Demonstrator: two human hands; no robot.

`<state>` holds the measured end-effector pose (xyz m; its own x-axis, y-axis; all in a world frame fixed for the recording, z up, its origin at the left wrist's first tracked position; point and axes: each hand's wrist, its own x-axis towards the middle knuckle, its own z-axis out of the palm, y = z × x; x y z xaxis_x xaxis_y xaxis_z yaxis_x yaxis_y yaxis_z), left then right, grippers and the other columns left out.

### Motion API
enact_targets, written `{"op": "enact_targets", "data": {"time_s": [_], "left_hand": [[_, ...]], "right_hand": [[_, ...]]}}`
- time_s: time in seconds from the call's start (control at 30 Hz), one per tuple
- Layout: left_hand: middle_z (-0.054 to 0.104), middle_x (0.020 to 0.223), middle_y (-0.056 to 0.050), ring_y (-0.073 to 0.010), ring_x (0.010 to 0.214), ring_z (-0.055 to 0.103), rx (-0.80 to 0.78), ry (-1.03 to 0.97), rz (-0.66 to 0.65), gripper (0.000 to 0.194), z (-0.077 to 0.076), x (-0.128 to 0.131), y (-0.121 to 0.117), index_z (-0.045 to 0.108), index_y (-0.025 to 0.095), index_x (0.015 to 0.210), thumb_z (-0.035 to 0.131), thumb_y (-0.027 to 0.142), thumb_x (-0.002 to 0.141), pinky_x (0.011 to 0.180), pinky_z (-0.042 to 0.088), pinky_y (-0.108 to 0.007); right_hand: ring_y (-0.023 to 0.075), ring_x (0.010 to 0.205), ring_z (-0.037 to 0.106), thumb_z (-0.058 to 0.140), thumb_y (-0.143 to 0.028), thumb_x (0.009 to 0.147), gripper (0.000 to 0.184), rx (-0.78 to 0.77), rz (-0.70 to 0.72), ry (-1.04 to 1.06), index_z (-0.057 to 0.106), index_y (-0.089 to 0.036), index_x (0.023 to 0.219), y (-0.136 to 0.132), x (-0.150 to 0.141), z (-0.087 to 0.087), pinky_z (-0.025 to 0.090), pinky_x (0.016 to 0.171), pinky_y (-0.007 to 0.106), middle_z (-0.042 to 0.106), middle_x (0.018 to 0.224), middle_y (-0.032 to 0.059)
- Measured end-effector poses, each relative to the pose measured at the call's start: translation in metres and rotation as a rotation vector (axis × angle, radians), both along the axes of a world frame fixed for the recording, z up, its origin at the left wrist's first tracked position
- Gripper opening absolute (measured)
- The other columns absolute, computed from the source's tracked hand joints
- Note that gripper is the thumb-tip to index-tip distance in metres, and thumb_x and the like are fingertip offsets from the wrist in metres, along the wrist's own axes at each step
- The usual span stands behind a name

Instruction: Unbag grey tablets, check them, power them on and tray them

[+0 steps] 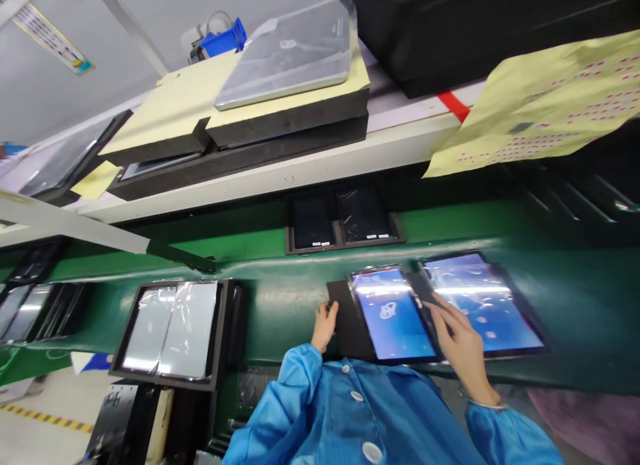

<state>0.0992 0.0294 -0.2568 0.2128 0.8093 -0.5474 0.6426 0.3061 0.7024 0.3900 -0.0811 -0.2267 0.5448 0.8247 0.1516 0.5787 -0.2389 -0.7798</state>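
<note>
Two tablets lie in a black foam tray (345,325) on the green belt, both with lit blue screens. My left hand (324,325) grips the tray's left edge, fingers curled over it. My right hand (457,341) rests between the left tablet (393,313) and the right tablet (480,305), fingers stretched toward the black strip between them, fingertips touching it. Both arms wear blue sleeves.
A second black tray (300,249) with two dark tablets sits farther back on the green conveyor (280,298). A tray of film-wrapped silver tablets (170,328) stands at left. Overhead shelf holds foam slabs, a wrapped silver device (290,55), a yellow label sheet (540,98).
</note>
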Motion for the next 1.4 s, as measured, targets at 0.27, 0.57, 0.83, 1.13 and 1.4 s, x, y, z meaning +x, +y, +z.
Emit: {"op": "enact_targets", "data": {"time_s": [0.27,0.57,0.83,1.13,1.4], "left_hand": [[0.043,0.159,-0.018,-0.029,0.152,0.033,0.365,0.042,-0.229,0.05,0.006,0.073,0.078,0.055,0.017,0.143,0.051,0.008,0.094,0.126,0.029,-0.051],[0.061,0.137,-0.011,-0.03,0.129,0.057,0.573,0.41,-0.316,0.033,0.01,0.071,0.19,0.064,0.017,0.126,0.066,0.032,0.096,0.11,0.045,-0.058],[0.066,0.125,-0.009,-0.0266,0.12,0.061,0.67,0.435,-0.409,0.023,0.023,0.071,0.192,0.067,0.016,0.114,0.064,0.031,0.097,0.103,0.051,-0.051],[0.064,0.103,-0.006,-0.0235,0.104,0.059,0.732,0.271,-0.353,0.007,0.045,0.048,0.17,0.068,0.017,0.097,0.063,0.022,0.097,0.091,0.046,-0.038],[0.063,0.092,-0.004,-0.0233,0.094,0.058,0.673,0.169,-0.272,0.009,0.052,-0.052,0.108,0.068,0.02,0.088,0.062,0.019,0.095,0.088,0.043,-0.037]], "right_hand": [[0.0311,0.118,0.067,0.046,-0.051,0.1,0.041,-0.005,0.058,-0.019,0.077,-0.027,0.109,-0.012,-0.008,0.003,0.054,0.1,0.048,0.072,0.129,0.0088],[0.0307,0.11,0.071,0.048,-0.051,0.1,0.038,0.005,0.179,-0.019,0.078,-0.027,0.106,-0.013,-0.011,-0.006,0.059,0.093,0.049,0.075,0.123,0.0079],[0.0305,0.113,0.071,0.047,-0.05,0.101,0.04,-0.011,0.159,-0.029,0.077,-0.025,0.11,-0.022,-0.004,-0.008,0.059,0.096,0.049,0.075,0.123,0.0092],[0.0311,0.111,0.072,0.045,-0.053,0.102,0.046,-0.019,0.163,-0.02,0.077,-0.022,0.11,-0.023,-0.006,-0.008,0.059,0.095,0.05,0.076,0.12,0.0112],[0.0278,0.107,0.073,0.043,-0.049,0.103,0.043,-0.024,0.234,0.003,0.076,-0.022,0.106,-0.011,-0.014,-0.006,0.06,0.095,0.046,0.078,0.113,0.0101]]}}
